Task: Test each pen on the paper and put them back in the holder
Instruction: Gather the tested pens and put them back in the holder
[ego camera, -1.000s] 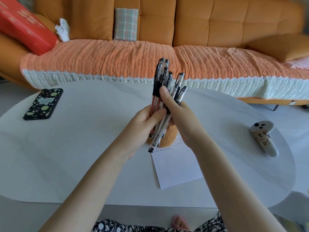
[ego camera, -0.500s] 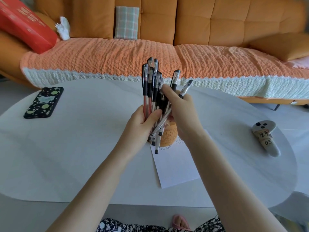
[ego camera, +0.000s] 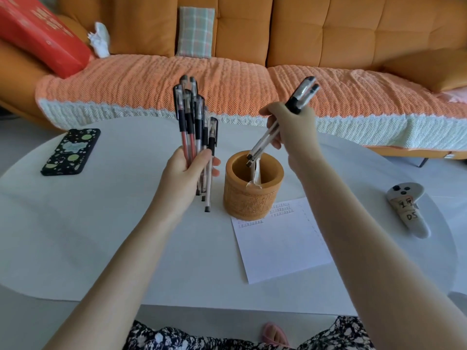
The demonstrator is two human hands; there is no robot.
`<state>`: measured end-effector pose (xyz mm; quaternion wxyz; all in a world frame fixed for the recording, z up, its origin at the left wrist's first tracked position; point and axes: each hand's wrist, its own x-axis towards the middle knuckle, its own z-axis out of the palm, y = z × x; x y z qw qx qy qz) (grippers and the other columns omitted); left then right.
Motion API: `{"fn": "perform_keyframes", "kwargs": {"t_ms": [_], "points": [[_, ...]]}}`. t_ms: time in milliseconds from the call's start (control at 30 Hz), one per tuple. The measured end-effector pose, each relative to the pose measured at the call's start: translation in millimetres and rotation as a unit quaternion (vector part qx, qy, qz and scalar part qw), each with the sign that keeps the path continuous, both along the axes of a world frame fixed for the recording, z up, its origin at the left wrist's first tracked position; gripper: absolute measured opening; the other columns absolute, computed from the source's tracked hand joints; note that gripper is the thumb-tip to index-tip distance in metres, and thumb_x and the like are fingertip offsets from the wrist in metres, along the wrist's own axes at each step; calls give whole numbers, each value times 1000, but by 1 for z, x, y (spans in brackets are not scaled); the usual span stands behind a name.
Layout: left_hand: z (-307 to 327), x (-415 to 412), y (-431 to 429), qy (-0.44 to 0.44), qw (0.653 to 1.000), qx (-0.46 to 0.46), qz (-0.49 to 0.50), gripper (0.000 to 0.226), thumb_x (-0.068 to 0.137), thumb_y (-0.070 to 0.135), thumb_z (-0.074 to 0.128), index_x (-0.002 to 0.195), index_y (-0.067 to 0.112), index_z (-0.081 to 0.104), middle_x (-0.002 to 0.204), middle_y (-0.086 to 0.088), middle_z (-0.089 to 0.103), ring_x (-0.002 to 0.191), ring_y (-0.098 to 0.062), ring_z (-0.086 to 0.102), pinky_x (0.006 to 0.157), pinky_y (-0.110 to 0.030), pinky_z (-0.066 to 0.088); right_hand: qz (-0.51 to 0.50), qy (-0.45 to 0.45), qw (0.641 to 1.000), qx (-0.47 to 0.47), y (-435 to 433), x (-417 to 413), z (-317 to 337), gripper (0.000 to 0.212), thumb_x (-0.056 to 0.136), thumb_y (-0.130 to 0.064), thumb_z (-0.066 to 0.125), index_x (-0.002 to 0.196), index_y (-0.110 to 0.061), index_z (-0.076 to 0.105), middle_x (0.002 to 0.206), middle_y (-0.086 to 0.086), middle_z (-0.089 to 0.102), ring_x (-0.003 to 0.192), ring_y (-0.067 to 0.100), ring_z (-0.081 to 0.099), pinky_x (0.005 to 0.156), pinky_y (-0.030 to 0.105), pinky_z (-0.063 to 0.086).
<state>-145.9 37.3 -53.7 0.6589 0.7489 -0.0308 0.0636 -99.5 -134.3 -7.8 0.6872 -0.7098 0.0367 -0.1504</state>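
Head view: the left hand (ego camera: 188, 170) grips a bundle of pens (ego camera: 192, 122) upright, at nine o'clock of the bamboo holder (ego camera: 252, 198). The right hand (ego camera: 293, 132) grips two pens (ego camera: 300, 96), tilted, their lower ends at its mouth. The holder stands on the paper (ego camera: 280, 243), at its eleven o'clock corner.

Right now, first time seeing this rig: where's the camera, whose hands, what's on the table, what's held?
There is no machine here, only a person's two bare hands. One wide-angle camera worn on the person's head films them, looking forward and down. The left hand grips a bundle of pens, caps up. The right hand holds two pens at a tilt, tips down at the mouth of the wooden holder. The holder stands on a white table, at the far left corner of a sheet of paper with a few lines of marks. Also on the table are a phone at left and a white controller with handwritten labels at right. An orange sofa sits behind.
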Motion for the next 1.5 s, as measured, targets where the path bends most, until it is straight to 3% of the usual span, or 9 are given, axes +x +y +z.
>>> {"fn": "perform_keyframes", "kwargs": {"t_ms": [267,433,567,667,800,1067,1200,1333,1500], "points": [[-3,-3,-7,16,999,-17,-30,21,97,19,45,103,2,56,82,3,64,60,6,61,54,-4,42,63,74,942,-321,20,19,-36,17,81,-15,64,71,-5,56,62,12,49,56,20,47,54,31,39],[-6,-4,-8,30,998,-35,-44,20,97,21,46,101,5,57,78,7,66,61,4,62,56,-4,43,53,41,919,-389,18,14,-30,28,81,-33,71,92,-9,64,81,5,58,72,17,54,61,26,41],[-8,-3,-6,50,996,-51,-61,21,95,26,47,98,8,58,69,15,68,63,3,62,60,-6,44,-28,-40,947,-318,15,-1,-20,31,91,-37,59,94,-7,67,86,10,65,74,19,56,64,33,42],[-7,-4,-8,56,992,-67,-87,21,96,26,46,99,10,59,72,12,68,66,0,63,64,-12,47,91,19,965,-247,17,-21,-12,38,91,-45,56,85,-8,63,60,9,57,47,12,48,51,26,44],[-4,-5,-13,43,989,-80,-119,22,97,24,43,100,10,61,83,2,69,73,-9,65,69,-19,50,206,69,960,-179,20,-34,-12,32,90,-31,64,85,0,64,58,8,55,47,12,45,45,17,35],[-3,-4,-16,51,986,-100,-125,32,98,24,43,112,0,58,101,-9,72,89,-19,71,77,-21,55,166,66,978,-109,15,-28,-21,26,93,-21,59,90,5,61,63,9,52,44,8,44,46,16,38],[-6,-2,-9,52,991,-85,-87,20,98,20,41,97,5,54,92,-8,73,79,-13,71,60,-16,52,113,9,993,-29,6,-21,-10,19,96,-15,53,82,-3,57,65,8,57,46,11,47,48,19,43],[-10,-2,4,70,990,-103,-68,14,97,21,45,93,11,54,77,4,73,64,-8,64,56,-16,47,14,-77,991,-111,-10,-6,3,19,97,-11,50,80,-4,55,60,7,57,42,9,49,46,22,43],[-9,-7,3,71,988,-104,-88,15,96,23,47,96,12,56,76,5,70,63,-9,58,58,-20,45,20,-15,956,-293,-1,2,-13,17,94,-15,56,93,2,59,65,5,62,36,0,53,43,16,46]]}}
